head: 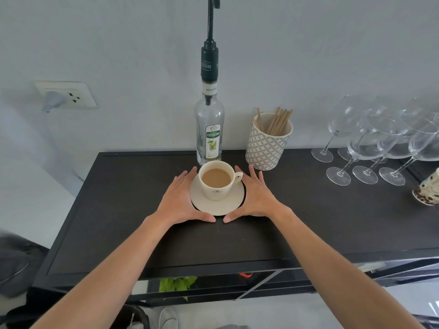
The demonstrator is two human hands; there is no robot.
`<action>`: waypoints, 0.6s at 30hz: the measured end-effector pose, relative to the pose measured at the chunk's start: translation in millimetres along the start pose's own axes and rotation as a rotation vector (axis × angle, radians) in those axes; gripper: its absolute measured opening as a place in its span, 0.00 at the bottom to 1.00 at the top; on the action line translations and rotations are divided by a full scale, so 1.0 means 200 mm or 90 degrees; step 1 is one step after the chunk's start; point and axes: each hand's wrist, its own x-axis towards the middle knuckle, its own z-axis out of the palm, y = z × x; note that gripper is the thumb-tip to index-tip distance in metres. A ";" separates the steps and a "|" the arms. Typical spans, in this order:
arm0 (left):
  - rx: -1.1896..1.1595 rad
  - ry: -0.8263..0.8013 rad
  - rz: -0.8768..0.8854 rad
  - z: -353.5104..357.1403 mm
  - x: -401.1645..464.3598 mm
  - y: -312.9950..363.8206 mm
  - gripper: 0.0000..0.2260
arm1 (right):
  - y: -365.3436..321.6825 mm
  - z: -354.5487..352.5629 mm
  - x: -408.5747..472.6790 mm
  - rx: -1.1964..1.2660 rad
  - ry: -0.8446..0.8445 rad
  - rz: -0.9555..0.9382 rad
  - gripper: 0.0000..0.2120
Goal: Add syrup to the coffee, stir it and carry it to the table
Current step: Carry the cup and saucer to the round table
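Where the syrup bottle stands at upper centre of the frame, we read "TEISSEIRE" and "MOJITO" on its label, neck band and black pump. Just below it, at mid-frame, we find the coffee cup on its saucer, a small unreadable emblem on its front. We see the left hand and right hand flat on the dark counter, fingers straight, flanking the saucer's rim with thumbs nearly meeting below it, gripping nothing.

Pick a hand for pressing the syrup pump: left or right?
Left, marginally. The bottle stands just behind the cup, slightly left of its centre; the left hand has a clear path up, while the right hand sits beside the cup's handle.
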 end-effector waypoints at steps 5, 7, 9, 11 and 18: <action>-0.020 0.008 0.004 -0.01 -0.01 0.01 0.66 | -0.04 -0.02 -0.02 0.015 -0.011 -0.002 0.68; -0.042 0.020 0.003 -0.01 -0.01 0.02 0.65 | -0.06 -0.03 -0.03 0.038 -0.003 0.004 0.67; -0.064 0.034 0.006 -0.01 -0.02 0.02 0.63 | -0.06 -0.04 -0.03 0.053 0.007 0.009 0.65; -0.080 0.041 0.009 -0.01 -0.02 0.02 0.62 | -0.07 -0.03 -0.04 0.066 0.017 0.011 0.64; -0.117 0.050 0.009 -0.03 -0.05 0.00 0.65 | -0.08 0.00 -0.06 0.148 0.041 0.017 0.66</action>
